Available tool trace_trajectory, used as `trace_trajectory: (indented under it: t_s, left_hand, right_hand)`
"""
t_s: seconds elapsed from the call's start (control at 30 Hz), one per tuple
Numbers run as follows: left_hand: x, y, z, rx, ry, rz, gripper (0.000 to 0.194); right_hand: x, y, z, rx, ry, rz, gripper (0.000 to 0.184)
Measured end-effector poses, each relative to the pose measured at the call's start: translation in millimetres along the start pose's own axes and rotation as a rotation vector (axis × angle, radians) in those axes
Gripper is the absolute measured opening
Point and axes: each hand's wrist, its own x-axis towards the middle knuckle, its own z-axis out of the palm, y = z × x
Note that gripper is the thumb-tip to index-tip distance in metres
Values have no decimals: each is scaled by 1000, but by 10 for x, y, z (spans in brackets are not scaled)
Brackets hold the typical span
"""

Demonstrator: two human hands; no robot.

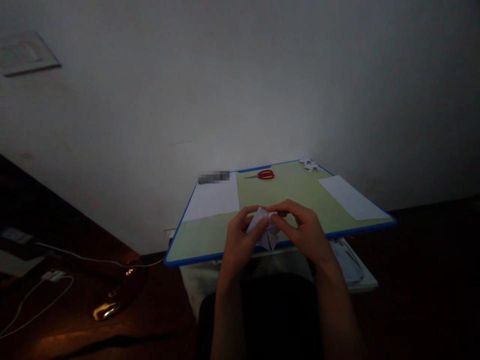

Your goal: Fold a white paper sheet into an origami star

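Note:
A small folded piece of white paper (268,239), with pointed corners and a slit at its lower tip, is held up over the near edge of the board. My left hand (243,239) grips its left side, thumb on the front face. On the upper right, my right hand (302,227) pinches the paper between thumb and fingers; the fingertips behind it are partly hidden. Both hands are close together above the green board (202,240) with a blue rim.
Red-handled scissors (265,174) lie at the back of the board. White sheets rest at left (213,200) and right (350,197). Paper scraps (309,164) sit in the far right corner. Below the board is an open drawer (362,285). White cables (93,260) run at left.

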Motion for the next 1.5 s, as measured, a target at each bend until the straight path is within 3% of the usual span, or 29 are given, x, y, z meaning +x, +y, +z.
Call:
trace_trajectory:
  t_s: [0.17, 0.43, 0.87, 1.1, 1.5]
  left_hand:
    - [-14, 37, -37, -31, -5, -41, 40]
    - [-22, -8, -43, -106, 17, -92, 44]
    - [-21, 21, -22, -40, 19, -23, 27]
    - [-17, 24, 7, 10, 115, -18, 34]
    - [-53, 14, -53, 99, -50, 45, 27]
  right_hand:
    - [-1, -11, -22, 46, -57, -20, 16]
    - [-9, 16, 5, 46, -34, 10, 14]
    - [17, 18, 16, -9, 13, -24, 5]
    - [-9, -4, 3, -92, 53, -46, 6]
    - [-3, 24, 42, -33, -8, -25, 7]
